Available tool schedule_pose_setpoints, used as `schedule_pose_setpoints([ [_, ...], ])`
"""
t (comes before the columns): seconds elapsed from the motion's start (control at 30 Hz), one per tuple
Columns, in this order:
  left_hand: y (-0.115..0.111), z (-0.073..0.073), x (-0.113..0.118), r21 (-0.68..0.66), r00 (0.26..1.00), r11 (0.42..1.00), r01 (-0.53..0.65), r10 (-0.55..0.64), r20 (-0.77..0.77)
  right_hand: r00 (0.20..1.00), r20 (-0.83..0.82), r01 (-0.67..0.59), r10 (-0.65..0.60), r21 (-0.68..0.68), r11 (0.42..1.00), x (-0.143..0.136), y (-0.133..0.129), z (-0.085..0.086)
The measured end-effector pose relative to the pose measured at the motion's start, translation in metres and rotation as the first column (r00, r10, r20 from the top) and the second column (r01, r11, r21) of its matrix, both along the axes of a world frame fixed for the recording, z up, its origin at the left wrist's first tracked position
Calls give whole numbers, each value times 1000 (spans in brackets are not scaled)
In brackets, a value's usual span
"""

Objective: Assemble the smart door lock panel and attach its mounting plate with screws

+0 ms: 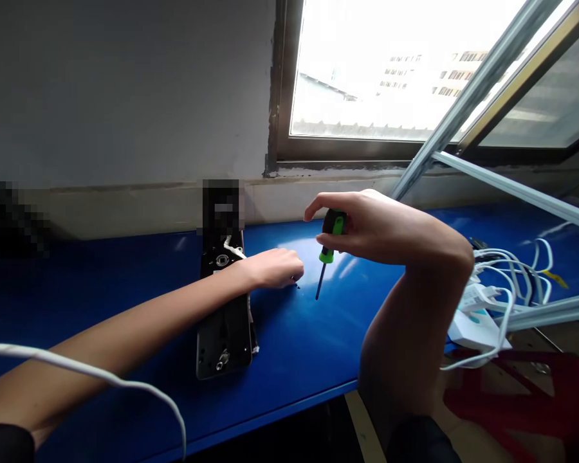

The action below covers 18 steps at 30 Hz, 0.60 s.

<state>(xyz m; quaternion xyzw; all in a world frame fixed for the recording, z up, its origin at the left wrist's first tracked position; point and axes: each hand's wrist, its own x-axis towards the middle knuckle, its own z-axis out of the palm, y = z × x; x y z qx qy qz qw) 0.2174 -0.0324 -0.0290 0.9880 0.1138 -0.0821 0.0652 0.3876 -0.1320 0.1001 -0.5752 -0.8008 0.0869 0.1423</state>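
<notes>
A screwdriver (326,257) with a green and black handle is held in my right hand (367,225), its shaft pointing down over the blue table. My left hand (277,268) rests low at the table surface with its fingers curled together; a tiny dark item shows at the fingertips, too small to name. Under my left forearm lies a long black device panel (224,334), with a round fitting, a white cable (234,247) at its upper part and a small metal part (222,359) near its lower end.
The blue table (289,360) runs along a wall below a window. White cables (516,270) and a white power strip (480,328) sit at the right beside metal bars (521,186). Another white cable (101,373) crosses my left forearm. A red stool (516,399) stands lower right.
</notes>
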Motion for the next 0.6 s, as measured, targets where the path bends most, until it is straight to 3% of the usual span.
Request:
schedule_pose_setpoints([
  [0.3,6,2,-2,-77,1000,997,-23,24,11,1000,-20,7,-7,23,1000,7,-6,1],
  [0.6,2,-2,-2,-45,997,997,-70,72,39,996,-28,-80,81,17,997,0,-5,4],
])
